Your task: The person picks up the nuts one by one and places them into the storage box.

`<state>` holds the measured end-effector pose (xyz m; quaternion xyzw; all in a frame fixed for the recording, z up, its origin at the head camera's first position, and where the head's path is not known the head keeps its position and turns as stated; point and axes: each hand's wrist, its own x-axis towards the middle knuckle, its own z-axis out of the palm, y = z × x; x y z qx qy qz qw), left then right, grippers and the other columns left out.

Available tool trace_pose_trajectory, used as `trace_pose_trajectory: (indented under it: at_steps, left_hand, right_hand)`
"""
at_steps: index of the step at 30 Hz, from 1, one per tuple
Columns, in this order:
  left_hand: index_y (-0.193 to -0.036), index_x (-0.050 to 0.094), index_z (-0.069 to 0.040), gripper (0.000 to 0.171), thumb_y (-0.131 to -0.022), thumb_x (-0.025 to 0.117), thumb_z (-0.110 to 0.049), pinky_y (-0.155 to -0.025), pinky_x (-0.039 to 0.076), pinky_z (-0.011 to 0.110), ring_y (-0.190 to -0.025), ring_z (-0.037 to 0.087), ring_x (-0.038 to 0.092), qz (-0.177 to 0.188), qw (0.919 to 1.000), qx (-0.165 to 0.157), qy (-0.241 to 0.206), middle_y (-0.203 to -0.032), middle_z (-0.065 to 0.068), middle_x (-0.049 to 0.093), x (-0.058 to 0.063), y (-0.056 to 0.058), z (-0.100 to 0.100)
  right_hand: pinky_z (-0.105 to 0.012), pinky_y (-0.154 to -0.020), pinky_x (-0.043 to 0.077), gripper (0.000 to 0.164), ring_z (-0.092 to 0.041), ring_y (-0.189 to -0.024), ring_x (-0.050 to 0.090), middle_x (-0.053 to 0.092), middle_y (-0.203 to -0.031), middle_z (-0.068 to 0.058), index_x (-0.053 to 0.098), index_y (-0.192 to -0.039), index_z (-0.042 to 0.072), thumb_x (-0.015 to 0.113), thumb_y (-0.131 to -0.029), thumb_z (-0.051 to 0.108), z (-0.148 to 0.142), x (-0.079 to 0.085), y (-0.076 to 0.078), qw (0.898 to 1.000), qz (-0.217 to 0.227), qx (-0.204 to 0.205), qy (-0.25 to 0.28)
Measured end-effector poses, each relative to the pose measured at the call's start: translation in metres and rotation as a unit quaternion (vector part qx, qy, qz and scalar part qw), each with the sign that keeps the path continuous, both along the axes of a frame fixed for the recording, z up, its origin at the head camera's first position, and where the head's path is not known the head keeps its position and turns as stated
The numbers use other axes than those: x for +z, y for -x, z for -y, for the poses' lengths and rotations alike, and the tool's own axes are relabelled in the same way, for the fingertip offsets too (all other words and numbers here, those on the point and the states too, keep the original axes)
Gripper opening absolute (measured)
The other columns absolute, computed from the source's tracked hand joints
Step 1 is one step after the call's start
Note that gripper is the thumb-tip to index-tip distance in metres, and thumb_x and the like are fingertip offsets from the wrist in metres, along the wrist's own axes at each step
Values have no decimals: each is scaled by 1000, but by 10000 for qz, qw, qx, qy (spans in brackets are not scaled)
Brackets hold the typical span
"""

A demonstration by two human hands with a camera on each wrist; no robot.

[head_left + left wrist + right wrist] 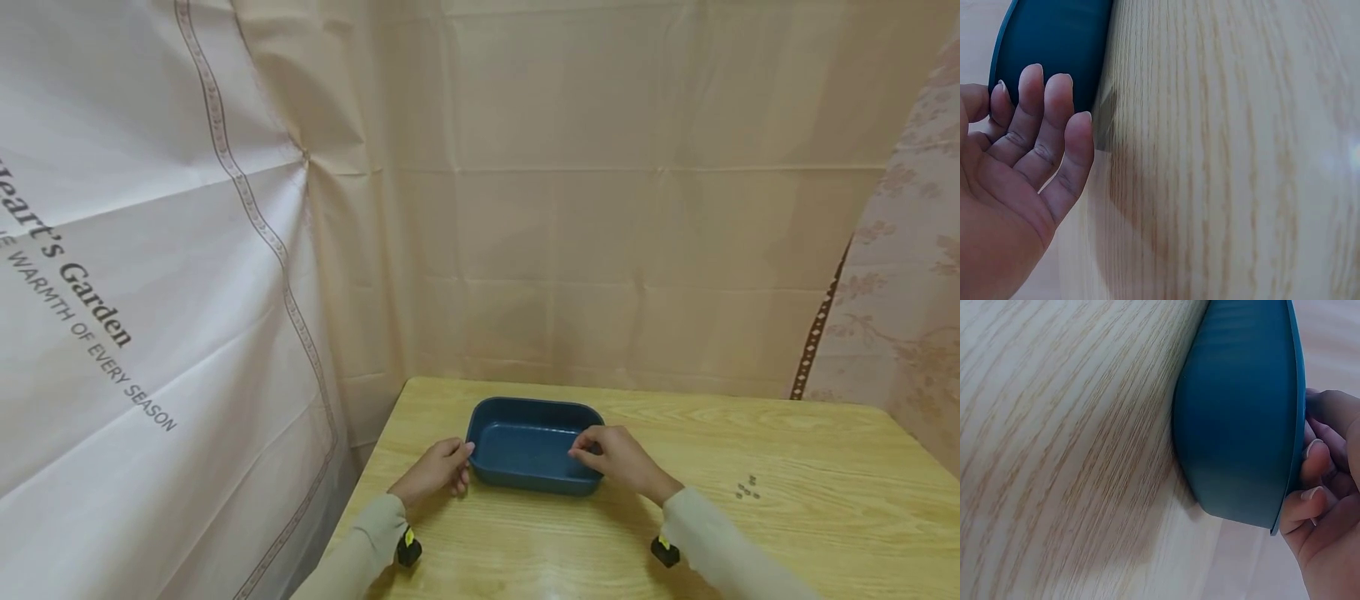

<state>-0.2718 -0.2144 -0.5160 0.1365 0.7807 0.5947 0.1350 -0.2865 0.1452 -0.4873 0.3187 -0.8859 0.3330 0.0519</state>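
Observation:
A dark blue rectangular tub (536,482) with rounded corners stands on the wooden table, open side up. My left hand (441,468) pinches its left rim between thumb and forefinger. In the left wrist view, the other fingers (1032,94) spread half bent along the tub's outer wall (1063,44). Over the tub's right end is my right hand (618,457), thumb and forefinger drawn together above the inside. The right wrist view has its bent fingers (1310,503) right at the rim, with the tips of thumb and forefinger hidden behind it; I cannot tell whether they hold something small.
Several tiny greyish pieces (747,487) lie in a loose cluster on the table (825,467), right of my right forearm. Beige cloth (540,208) hangs behind the table's back edge. A white printed cloth (150,333) hangs along the left side.

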Motion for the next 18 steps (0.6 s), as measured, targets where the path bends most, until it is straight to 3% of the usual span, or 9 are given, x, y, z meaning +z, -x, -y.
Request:
trace_pose_trajectory:
  at_steps: [18]
  left_hand:
    - [-103,55,9,46,-112,46,-35,-59,52,31,-62,18,60,-24,10000,-27,64,-79,11,63,3,-1,0]
  right_hand:
    - [-24,-59,48,14,-2,-67,53,72,-88,4,78,-96,11,72,-99,23,-1,-2,0,9998,59,203,-59]
